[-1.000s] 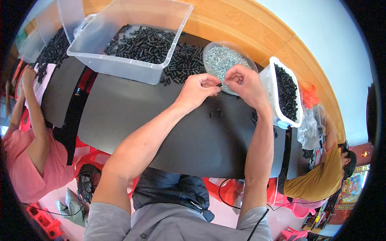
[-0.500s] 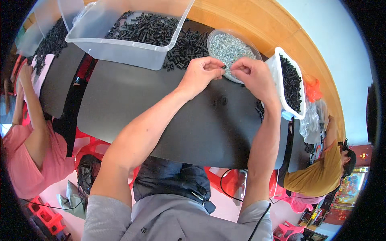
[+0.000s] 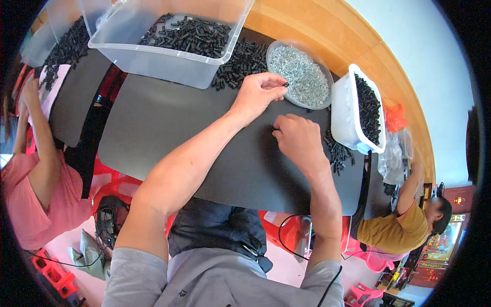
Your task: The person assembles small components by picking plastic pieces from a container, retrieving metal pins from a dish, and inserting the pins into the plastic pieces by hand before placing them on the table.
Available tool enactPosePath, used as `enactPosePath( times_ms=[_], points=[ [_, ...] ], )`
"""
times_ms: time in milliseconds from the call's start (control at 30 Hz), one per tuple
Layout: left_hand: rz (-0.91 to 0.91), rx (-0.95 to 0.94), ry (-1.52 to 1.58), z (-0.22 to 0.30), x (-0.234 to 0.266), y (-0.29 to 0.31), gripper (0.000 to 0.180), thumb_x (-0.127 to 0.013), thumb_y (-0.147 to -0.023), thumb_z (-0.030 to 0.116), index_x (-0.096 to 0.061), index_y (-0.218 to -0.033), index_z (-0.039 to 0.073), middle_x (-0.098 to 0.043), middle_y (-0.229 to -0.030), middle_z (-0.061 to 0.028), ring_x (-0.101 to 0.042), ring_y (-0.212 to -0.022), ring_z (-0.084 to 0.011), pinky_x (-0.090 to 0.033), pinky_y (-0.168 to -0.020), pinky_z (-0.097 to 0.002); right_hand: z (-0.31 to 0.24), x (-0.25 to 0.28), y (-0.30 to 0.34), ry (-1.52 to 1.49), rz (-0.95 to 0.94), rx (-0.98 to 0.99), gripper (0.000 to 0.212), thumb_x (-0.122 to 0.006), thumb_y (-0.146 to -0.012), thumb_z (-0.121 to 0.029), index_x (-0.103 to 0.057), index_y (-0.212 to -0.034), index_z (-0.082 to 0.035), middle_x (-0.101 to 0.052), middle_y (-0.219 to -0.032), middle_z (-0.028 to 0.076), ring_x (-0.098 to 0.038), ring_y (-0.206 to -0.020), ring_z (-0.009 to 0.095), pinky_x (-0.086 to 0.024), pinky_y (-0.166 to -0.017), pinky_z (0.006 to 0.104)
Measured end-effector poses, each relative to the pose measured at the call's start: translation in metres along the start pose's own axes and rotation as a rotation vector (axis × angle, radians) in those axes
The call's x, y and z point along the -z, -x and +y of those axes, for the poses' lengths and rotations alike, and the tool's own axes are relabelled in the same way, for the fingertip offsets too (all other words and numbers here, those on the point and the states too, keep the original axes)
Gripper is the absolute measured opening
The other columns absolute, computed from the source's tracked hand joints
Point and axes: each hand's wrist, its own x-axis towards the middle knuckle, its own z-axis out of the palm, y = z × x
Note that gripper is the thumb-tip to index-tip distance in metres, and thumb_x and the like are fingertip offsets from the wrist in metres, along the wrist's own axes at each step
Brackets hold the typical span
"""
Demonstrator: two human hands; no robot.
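Note:
My left hand [image 3: 258,97] holds a small black plastic piece [image 3: 286,85] between thumb and fingertips, beside the rim of a round clear tub [image 3: 327,100]. Small shiny silvery parts [image 3: 299,69] fill that tub. Lower and to the right, my right hand [image 3: 302,140] is down at the dark tabletop [image 3: 240,163], its fingers curled in. What those fingertips hold, if anything, is hidden under the hand. Loose short black tubular pieces [image 3: 337,152] lie to the right of it, below a white bin.
A large clear plastic bin [image 3: 153,66] of black pieces stands at the back left, with a heap of them [image 3: 240,64] beside it. The white bin [image 3: 345,115] at right holds more. A person in pink [image 3: 41,194] sits left, another in mustard [image 3: 399,230] right.
My right hand has come away from the left hand, down and toward me, onto the tabletop where dark pieces lay. My left hand has stayed nearly still with its black piece.

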Motion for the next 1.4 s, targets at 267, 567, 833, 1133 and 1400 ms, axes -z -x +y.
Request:
enactPosePath(
  times_ms=[267, 567, 833, 1133, 1400],
  points=[
    [-0.008, 0.018, -0.023, 0.002, 0.000, 0.001, 0.021, -0.072, -0.088, 0.004, -0.067, -0.107, -0.005, -0.070, -0.091, -0.0071, -0.065, -0.079, -0.0115, -0.054, -0.073, -0.0264, -0.006, -0.010, 0.004, -0.144, 0.079, 0.069, 0.003, -0.062, -0.083, -0.004, -0.061, -0.081, -0.002, -0.064, -0.081, 0.017, -0.069, -0.075, 0.037, -0.057, -0.066, 0.0456],
    [-0.035, 0.024, -0.023, 0.000, -0.001, -0.001, 0.022, -0.073, -0.088, 0.005, -0.068, -0.108, -0.005, -0.071, -0.092, -0.0078, -0.066, -0.080, -0.0119, -0.055, -0.073, -0.0265, 0.007, -0.004, 0.001, -0.531, 0.333, 0.035, 0.015, -0.065, -0.083, -0.001, -0.071, -0.098, -0.002, -0.069, -0.088, 0.018, -0.069, -0.080, 0.038, -0.057, -0.075, 0.0413],
    [-0.042, 0.064, -0.027, 0.003, -0.002, 0.001, 0.022, -0.072, -0.089, 0.006, -0.068, -0.108, -0.004, -0.072, -0.090, -0.0079, -0.066, -0.078, -0.0117, -0.054, -0.072, -0.0259, 0.050, 0.020, -0.038, -1.005, 0.337, -0.319, 0.013, -0.070, -0.089, -0.005, -0.074, -0.101, 0.000, -0.072, -0.078, 0.002, -0.064, -0.063, 0.008, -0.045, -0.053, 0.0216],
    [-0.038, 0.072, -0.008, 0.002, -0.002, 0.001, 0.024, -0.072, -0.089, 0.006, -0.068, -0.110, -0.005, -0.072, -0.092, -0.0103, -0.069, -0.079, -0.0141, -0.055, -0.072, -0.0274, 0.060, 0.006, -0.057, -1.138, 0.281, -0.292, 0.011, -0.074, -0.087, -0.007, -0.075, -0.096, -0.001, -0.071, -0.078, 0.002, -0.061, -0.063, 0.006, -0.043, -0.052, 0.0201],
    [-0.044, 0.083, -0.030, 0.003, -0.002, 0.001, 0.024, -0.071, -0.090, 0.006, -0.067, -0.110, -0.006, -0.073, -0.093, -0.0115, -0.070, -0.080, -0.0156, -0.056, -0.072, -0.0276, 0.066, 0.000, -0.056, -1.062, 0.300, -0.212, 0.010, -0.072, -0.087, -0.002, -0.074, -0.097, 0.001, -0.073, -0.082, 0.005, -0.065, -0.068, 0.009, -0.051, -0.061, 0.0228]
  ],
)
